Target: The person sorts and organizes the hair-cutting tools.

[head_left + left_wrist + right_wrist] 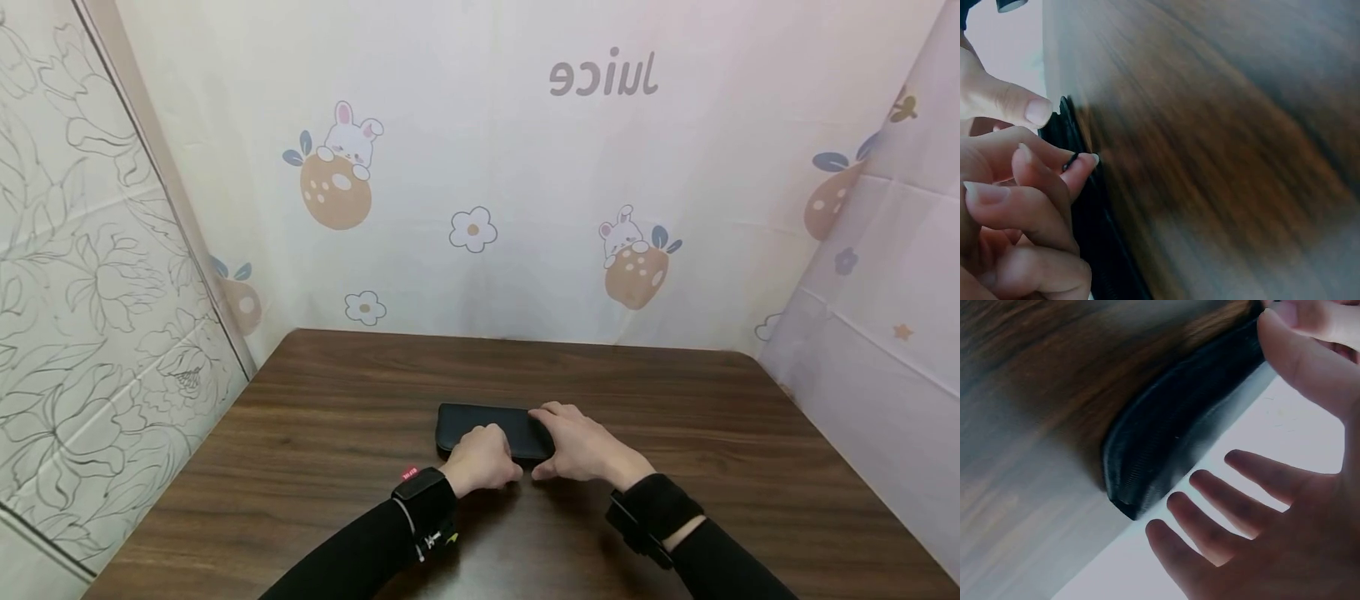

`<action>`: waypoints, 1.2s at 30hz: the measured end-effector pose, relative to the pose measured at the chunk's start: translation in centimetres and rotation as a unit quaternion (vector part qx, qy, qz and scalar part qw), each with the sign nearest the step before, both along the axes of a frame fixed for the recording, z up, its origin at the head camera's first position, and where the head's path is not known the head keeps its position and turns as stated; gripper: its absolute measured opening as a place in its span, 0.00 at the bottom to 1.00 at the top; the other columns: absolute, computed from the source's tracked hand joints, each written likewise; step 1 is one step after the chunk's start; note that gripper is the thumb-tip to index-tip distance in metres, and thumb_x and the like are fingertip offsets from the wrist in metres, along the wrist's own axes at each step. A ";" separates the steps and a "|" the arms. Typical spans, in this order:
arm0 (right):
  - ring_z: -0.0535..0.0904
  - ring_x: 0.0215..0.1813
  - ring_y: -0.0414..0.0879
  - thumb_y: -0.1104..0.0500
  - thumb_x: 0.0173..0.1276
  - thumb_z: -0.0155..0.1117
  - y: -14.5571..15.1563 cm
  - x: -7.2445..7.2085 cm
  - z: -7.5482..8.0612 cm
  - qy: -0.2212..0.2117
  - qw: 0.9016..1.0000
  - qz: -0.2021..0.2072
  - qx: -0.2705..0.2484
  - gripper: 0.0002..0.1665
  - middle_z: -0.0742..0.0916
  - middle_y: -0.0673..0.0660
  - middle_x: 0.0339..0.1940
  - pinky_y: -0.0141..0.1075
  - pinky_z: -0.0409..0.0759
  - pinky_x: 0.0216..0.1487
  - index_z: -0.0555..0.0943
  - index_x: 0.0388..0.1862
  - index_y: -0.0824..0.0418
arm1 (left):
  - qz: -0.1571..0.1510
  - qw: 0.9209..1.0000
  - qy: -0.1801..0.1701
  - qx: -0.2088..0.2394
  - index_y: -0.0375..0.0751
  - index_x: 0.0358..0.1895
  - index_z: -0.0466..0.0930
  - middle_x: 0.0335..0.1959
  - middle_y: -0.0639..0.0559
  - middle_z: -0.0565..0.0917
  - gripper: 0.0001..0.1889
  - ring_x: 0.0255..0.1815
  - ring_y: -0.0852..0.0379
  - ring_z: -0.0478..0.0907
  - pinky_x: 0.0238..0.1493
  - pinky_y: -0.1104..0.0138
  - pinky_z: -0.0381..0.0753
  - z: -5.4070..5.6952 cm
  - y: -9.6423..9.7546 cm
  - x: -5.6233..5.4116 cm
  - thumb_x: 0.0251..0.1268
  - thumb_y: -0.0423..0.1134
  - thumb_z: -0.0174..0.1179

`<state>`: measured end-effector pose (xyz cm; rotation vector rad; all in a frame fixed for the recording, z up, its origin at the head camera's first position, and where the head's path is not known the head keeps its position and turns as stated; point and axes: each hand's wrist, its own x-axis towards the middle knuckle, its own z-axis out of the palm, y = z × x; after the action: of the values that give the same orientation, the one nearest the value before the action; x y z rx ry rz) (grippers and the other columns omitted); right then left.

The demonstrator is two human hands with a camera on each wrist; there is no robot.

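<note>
A black zippered case (472, 417) lies on the wooden table, its zipper edge turned toward the person. At its near edge, right of the middle, my left hand (483, 460) has its fingers curled and pinches a small black zipper pull (1070, 162). My right hand (585, 446) is at the case's right end, fingers reaching over the top and thumb low at the front corner. In the right wrist view its fingers (1235, 503) are spread and fairly straight beside the case (1166, 431), and its thumb is up close to the left hand's fingertips.
The brown wooden table (322, 400) reaches to a pale curtain (480, 150) printed with rabbits and fruit at the back. A floral panel (97, 333) stands along the left side, and another stretch of curtain (885, 350) hangs on the right. Both wrists wear black bands.
</note>
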<state>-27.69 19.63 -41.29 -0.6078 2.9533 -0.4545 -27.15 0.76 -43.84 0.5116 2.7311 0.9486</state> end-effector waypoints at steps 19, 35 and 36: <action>0.68 0.71 0.61 0.50 0.53 0.84 -0.1 -3.0 -0.3 -0.065 0.998 0.017 0.014 0.61 0.71 0.65 0.73 0.53 0.71 0.66 0.62 0.78 0.69 | -0.067 0.987 0.098 -0.106 0.48 0.17 0.77 0.16 0.58 0.73 0.15 0.18 0.61 0.70 0.24 0.65 0.70 0.9 -0.1 0.1 0.61 0.37 0.67; 0.73 0.57 0.52 0.51 0.46 0.84 -0.3 -4.7 -0.7 -0.066 0.997 0.015 0.048 0.53 0.79 0.57 0.61 0.46 0.75 0.55 0.72 0.71 0.65 | -0.072 0.987 0.097 -0.109 0.47 0.15 0.75 0.15 0.58 0.71 0.17 0.17 0.60 0.68 0.23 0.65 0.68 0.7 -0.2 0.0 0.62 0.36 0.66; 0.73 0.57 0.52 0.51 0.46 0.84 -0.3 -4.8 -0.7 -0.065 0.997 0.016 0.044 0.53 0.79 0.57 0.61 0.46 0.76 0.55 0.72 0.71 0.66 | -0.071 0.987 0.097 -0.111 0.47 0.16 0.75 0.15 0.57 0.71 0.17 0.17 0.59 0.68 0.23 0.65 0.68 0.7 -0.2 -0.1 0.62 0.36 0.65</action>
<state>-32.49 19.36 -42.01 -0.5904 2.8193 -0.3452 -27.20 0.58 -43.14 0.7803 2.8751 0.5788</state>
